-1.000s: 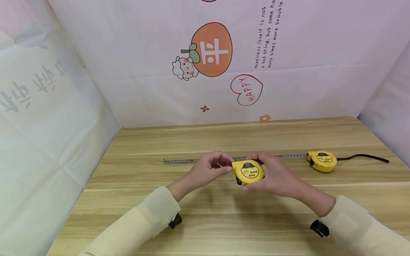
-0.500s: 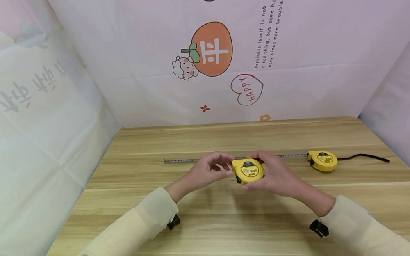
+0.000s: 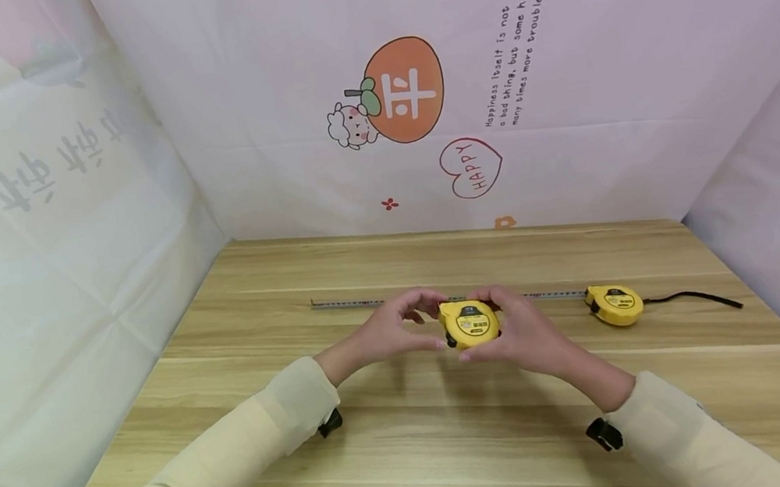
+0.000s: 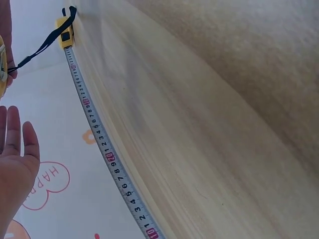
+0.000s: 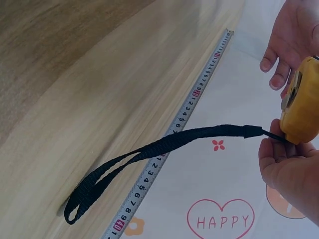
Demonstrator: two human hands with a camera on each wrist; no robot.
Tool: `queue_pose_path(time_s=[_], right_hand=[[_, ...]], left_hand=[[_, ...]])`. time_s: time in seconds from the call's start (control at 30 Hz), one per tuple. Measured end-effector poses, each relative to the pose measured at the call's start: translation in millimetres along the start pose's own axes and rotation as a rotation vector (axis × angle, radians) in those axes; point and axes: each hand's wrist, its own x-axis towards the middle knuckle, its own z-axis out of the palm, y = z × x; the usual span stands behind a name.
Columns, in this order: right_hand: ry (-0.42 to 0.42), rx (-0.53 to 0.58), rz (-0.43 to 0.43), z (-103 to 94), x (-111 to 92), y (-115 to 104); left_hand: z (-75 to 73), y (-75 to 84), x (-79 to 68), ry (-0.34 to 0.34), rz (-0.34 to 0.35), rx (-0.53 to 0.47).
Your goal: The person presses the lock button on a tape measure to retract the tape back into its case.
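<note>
My right hand (image 3: pixel 522 333) grips a yellow tape measure (image 3: pixel 470 323) by its right side, thumb below and fingers above, held over the table. The left hand (image 3: pixel 398 329) is at the case's left end, fingertips right at its upper corner and thumb by its lower corner. In the left wrist view its other fingers (image 4: pixel 12 132) are relaxed. From the held case a black wrist strap (image 5: pixel 199 133) dangles. A second yellow tape measure (image 3: pixel 614 305) lies on the table behind, its metal blade (image 3: pixel 339 304) drawn out to the left, partly hidden by both hands.
The second tape measure's black strap (image 3: pixel 701 296) stretches right across the wooden table (image 3: pixel 411 461). White printed cloth walls (image 3: pixel 286 191) enclose the back and both sides. The blade runs roughly parallel to the table's back edge.
The left thumb has moved down along the left end of the held tape measure, which has shifted very slightly up and left. The second tape measure stays where it was.
</note>
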Motion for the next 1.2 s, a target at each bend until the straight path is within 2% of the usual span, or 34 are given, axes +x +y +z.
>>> queue_pose_path(time_s=[0.23, 0.27, 0.63, 1.2], right_hand=[[0.002, 0.013, -0.012, 3.5, 1, 0], [0.001, 0.013, -0.01, 4.3, 1, 0], [0.009, -0.007, -0.044, 10.9, 2, 6], [-0.038, -0.019, -0.031, 17.6, 2, 10]], left_hand=[[0.7, -1.5, -0.4, -0.014, 0.02, 0.06], [0.5, 3.2, -1.4, -0.017, 0.026, 0.065], [2.3, -8.3, -1.0, -0.023, 0.051, 0.085], [5.2, -9.4, -8.6, -0.001, 0.01, 0.175]])
